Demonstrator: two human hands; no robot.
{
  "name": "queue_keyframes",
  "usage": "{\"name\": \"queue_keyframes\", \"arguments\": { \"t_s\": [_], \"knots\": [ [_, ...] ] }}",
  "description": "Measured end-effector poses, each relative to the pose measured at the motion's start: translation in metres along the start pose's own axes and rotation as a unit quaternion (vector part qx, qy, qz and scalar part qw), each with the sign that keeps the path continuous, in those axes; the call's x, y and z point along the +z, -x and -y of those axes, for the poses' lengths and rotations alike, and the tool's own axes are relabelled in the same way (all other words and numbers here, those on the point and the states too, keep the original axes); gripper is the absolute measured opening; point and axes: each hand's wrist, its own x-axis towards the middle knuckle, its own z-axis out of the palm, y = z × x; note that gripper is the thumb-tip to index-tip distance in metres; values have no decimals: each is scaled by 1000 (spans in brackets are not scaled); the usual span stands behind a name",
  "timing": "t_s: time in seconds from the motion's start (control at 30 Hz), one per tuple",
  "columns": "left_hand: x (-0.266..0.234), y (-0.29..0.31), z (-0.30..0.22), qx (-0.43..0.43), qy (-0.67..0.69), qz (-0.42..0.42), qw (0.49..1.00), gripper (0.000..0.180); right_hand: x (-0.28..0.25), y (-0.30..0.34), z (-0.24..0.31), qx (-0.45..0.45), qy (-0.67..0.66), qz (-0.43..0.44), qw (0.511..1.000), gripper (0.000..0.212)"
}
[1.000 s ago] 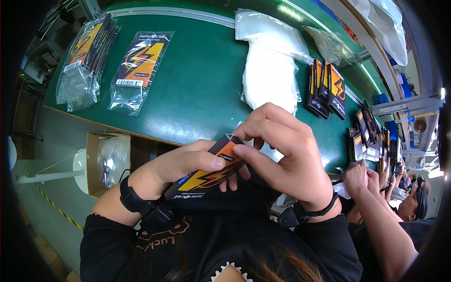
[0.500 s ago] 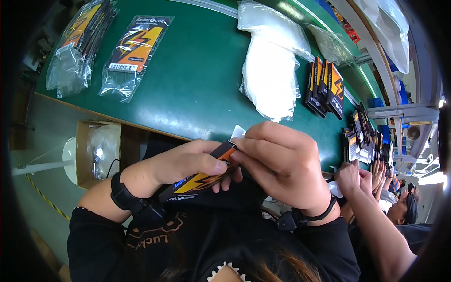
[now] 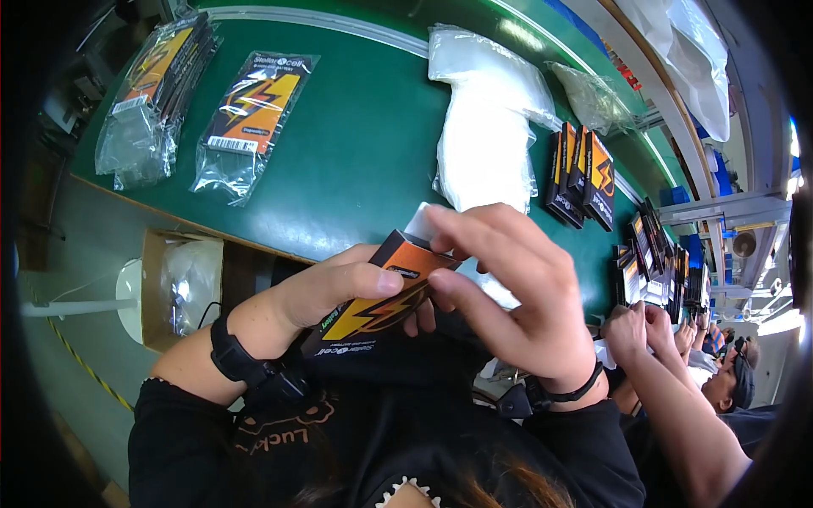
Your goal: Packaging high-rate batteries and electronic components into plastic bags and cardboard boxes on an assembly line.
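My left hand [image 3: 339, 284] is closed around a flat black-and-orange battery box [image 3: 377, 305], thumb across its printed front and fingertips behind. The box is tilted, its upper end pointing away from me. A white flap [image 3: 421, 222] stands up from that end. At the same end is my right hand [image 3: 517, 292], its thumb and index finger spread apart. The index fingertip is at the flap and the thumb is beside the box's right edge. Whether anything lies inside the box is hidden.
On the green table [image 3: 356, 144] lie a bagged battery box [image 3: 258, 106], a stack of bagged boxes [image 3: 157, 80] and clear plastic bags [image 3: 483, 127]. Unbagged boxes [image 3: 584, 173] stand farther right. A co-worker's hands [image 3: 635, 326] are close on the right. Below the table's edge sits a carton [image 3: 157, 284].
My right thumb and index finger have moved apart from their pinch at the box's end. The box has turned slightly, showing more of its front and upper end.
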Motion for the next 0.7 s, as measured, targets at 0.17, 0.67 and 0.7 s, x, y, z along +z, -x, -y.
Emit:
{"name": "queue_keyframes", "arguments": {
  "t_s": [0.17, 0.67, 0.7],
  "knots": [
    [3, -1, -4, 15, 76, -20, 997, 77, -14, 4, -6, 38, -8, -71, 997, 31],
    [7, 0, -1, 20, 103, -70, 992, 75, 9, -5, -25, 24, -52, -66, 996, 11],
    [5, -1, 0, 30, 118, -37, 992, 69, 11, -6, -24, -4, -21, -79, 997, 13]
  ]
}}
